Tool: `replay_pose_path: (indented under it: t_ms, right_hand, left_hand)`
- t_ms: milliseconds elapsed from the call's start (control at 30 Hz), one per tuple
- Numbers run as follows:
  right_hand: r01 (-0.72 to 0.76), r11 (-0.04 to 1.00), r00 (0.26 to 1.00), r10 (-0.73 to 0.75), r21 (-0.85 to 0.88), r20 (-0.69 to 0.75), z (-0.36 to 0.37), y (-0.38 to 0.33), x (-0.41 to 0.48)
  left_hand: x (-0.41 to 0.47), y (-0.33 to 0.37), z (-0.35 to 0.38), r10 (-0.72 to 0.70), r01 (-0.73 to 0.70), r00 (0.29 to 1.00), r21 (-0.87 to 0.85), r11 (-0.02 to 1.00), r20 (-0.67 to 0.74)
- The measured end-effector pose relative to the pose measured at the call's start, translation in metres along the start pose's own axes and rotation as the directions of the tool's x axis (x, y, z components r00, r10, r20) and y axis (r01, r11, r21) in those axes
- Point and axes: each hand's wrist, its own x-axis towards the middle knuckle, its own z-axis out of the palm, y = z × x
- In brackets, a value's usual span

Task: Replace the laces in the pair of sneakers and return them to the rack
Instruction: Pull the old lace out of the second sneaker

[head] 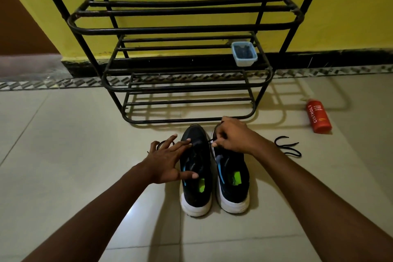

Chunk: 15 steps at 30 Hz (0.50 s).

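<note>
Two black sneakers with white soles stand side by side on the floor, toes toward the rack. My left hand (168,160) lies with spread fingers on the left sneaker (196,193), thumb on its tongue area. My right hand (230,136) hovers over the toe of the right sneaker (232,189) and pinches a black lace (210,140) that runs from the left sneaker's front. A second black lace (287,148) lies loose on the floor to the right. Another dark lace loop (160,143) shows behind my left fingers.
The black metal shoe rack (182,83) stands against the yellow wall just beyond the sneakers. A small blue plastic tub (244,53) sits on its middle shelf at the right. A red bottle (318,118) lies on the tiled floor at the right.
</note>
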Motion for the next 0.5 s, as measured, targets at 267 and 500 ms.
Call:
replay_pose_path:
  t_ms: [267, 500]
  right_hand:
    - [-0.04, 0.98, 0.989, 0.067, 0.194, -0.131, 0.012, -0.005, -0.01]
    - [-0.146, 0.974, 0.952, 0.09, -0.175, -0.293, 0.069, -0.048, -0.034]
  left_hand:
    - [-0.004, 0.007, -0.001, -0.045, -0.025, 0.982, -0.37, 0.929, -0.181]
    - [0.014, 0.026, -0.008, -0.1, 0.026, 0.944, -0.232, 0.972, -0.315]
